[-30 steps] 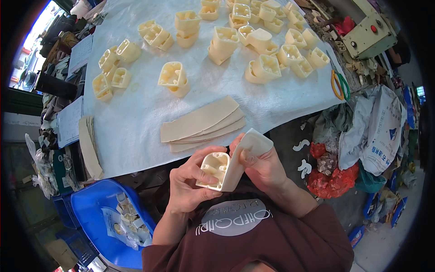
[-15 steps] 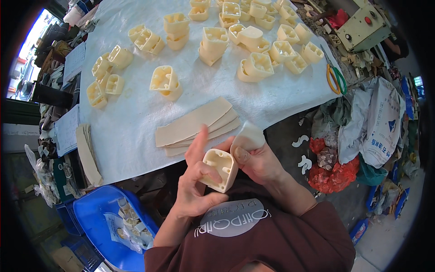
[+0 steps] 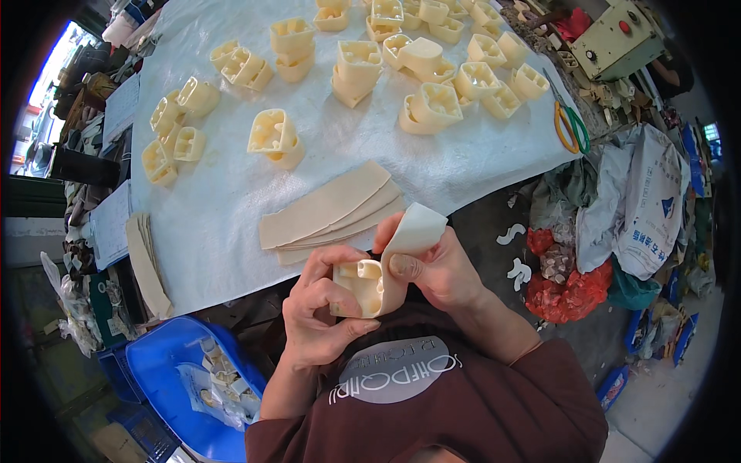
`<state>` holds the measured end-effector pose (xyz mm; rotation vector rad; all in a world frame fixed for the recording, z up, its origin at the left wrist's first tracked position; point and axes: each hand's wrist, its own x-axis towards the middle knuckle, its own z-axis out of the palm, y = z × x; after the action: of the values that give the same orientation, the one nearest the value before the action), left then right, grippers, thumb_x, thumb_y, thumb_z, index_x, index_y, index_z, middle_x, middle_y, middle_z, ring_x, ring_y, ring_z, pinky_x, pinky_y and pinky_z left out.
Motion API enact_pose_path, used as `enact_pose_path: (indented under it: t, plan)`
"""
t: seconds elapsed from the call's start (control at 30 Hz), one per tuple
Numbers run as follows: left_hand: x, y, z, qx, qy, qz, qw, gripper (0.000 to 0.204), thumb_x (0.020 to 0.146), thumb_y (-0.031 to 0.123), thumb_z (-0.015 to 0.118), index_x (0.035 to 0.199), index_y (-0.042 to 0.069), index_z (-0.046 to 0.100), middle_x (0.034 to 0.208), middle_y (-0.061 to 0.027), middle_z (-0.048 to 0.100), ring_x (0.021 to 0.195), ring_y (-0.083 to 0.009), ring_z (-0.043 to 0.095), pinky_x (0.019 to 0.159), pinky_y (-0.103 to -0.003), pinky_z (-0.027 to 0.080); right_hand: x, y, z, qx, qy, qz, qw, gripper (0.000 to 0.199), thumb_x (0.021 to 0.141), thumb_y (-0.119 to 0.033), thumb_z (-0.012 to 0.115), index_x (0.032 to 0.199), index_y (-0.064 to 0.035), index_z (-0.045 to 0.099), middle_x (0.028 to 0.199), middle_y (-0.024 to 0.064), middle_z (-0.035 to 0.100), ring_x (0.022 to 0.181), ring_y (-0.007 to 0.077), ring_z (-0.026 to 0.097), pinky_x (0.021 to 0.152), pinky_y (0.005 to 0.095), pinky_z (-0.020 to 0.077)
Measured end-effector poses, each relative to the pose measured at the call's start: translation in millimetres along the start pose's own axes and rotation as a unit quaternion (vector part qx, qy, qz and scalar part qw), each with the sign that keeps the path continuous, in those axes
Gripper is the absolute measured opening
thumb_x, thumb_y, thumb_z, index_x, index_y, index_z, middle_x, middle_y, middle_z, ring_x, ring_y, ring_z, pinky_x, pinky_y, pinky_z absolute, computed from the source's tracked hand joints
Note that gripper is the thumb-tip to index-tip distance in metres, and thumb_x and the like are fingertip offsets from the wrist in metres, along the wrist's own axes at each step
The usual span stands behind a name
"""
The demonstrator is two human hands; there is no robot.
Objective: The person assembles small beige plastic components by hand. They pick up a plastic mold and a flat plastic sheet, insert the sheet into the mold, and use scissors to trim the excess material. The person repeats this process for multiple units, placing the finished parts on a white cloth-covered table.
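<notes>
My left hand [image 3: 312, 312] is closed around a cream, hollow plastic part [image 3: 377, 297] with rounded corners and small posts inside. Its open side faces up toward me. In my right hand [image 3: 441, 272], a pale flexible strip [image 3: 417, 230] is pinched between thumb and fingers. The strip stands up past the fingers, and its lower end meets the right side of the plastic part. Just beyond my hands, a fanned pile of beige strips [image 3: 328, 208] lies on the white-covered table [image 3: 224, 185].
Several similar cream parts [image 3: 359, 69] stand singly or stacked across the table. More beige strips [image 3: 148, 266] lie at its left edge. Scissors [image 3: 573, 131] with orange and green handles rest at the right edge. A blue bin [image 3: 166, 347] is below left; red bags [image 3: 571, 297] and a white sack [image 3: 648, 208] are right.
The plastic part has turned and tilted in my left hand, whose raised index finger has come down onto it. The strip in my right hand now stands more upright against the part.
</notes>
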<state>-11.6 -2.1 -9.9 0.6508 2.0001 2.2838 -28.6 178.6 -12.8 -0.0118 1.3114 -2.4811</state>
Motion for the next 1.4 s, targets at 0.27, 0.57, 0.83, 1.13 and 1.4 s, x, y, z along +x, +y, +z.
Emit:
enact_pose_path:
  t: [0.27,0.57,0.83,1.13,1.4]
  plan:
    - [7.8,10.9,22.5,0.179,0.099,0.015,0.979,0.07,0.051,0.009,0.084,0.11,0.007,0.045,0.127,-0.0194,0.034,0.115,-0.0294,0.038,0.094,-0.039,0.035,0.9,3.2,1.0,-0.047,0.003,-0.087,0.995,0.025,0.082,-0.018,0.067,0.095,0.0028,0.061,0.097,0.0132,0.061,0.092,0.0193,0.059,0.079,0.0324,0.0484]
    - [4.2,3.9,22.2,0.083,0.107,0.011,0.991,0.056,0.052,-0.001,0.079,0.097,0.008,0.047,0.108,-0.0128,0.04,0.101,-0.0212,0.043,0.087,-0.033,0.038,6.2,10.9,-6.2,0.016,-0.04,-0.169,0.985,0.018,0.083,-0.014,0.066,0.091,-0.0002,0.058,0.09,0.0079,0.059,0.089,0.0123,0.056,0.077,0.027,0.0469]
    - [6.0,8.4,2.4,-0.051,-0.028,-0.046,0.997,0.04,0.058,0.006,0.079,0.091,0.006,0.058,0.11,-0.0143,0.045,0.103,-0.0217,0.046,0.087,-0.033,0.04,-1.0,1.1,-13.4,-0.046,-0.058,-0.026,0.997,0.023,0.081,-0.019,0.069,0.085,-0.0013,0.056,0.083,0.0021,0.056,0.073,0.0063,0.054,0.06,0.0224,0.0467]
    - [7.6,10.4,22.9,0.242,0.042,-0.039,0.969,0.066,0.056,0.011,0.08,0.11,0.006,0.043,0.12,-0.02,0.039,0.11,-0.0303,0.045,0.092,-0.037,0.038,1.9,11.4,-9.6,-0.111,0.016,-0.178,0.978,0.015,0.081,-0.009,0.068,0.086,-0.0025,0.055,0.085,0.0043,0.056,0.076,0.0078,0.054,0.065,0.0226,0.0454]
    - [1.7,-3.7,31.1,0.173,0.158,-0.099,0.967,0.045,0.06,0.0,0.075,0.096,0.004,0.049,0.104,-0.0138,0.049,0.095,-0.0219,0.054,0.079,-0.031,0.046,-2.0,0.1,-1.2,-0.131,0.023,-0.095,0.987,0.015,0.086,-0.015,0.063,0.086,-0.0027,0.055,0.086,0.0064,0.053,0.074,0.0095,0.047,0.067,0.0227,0.0408]
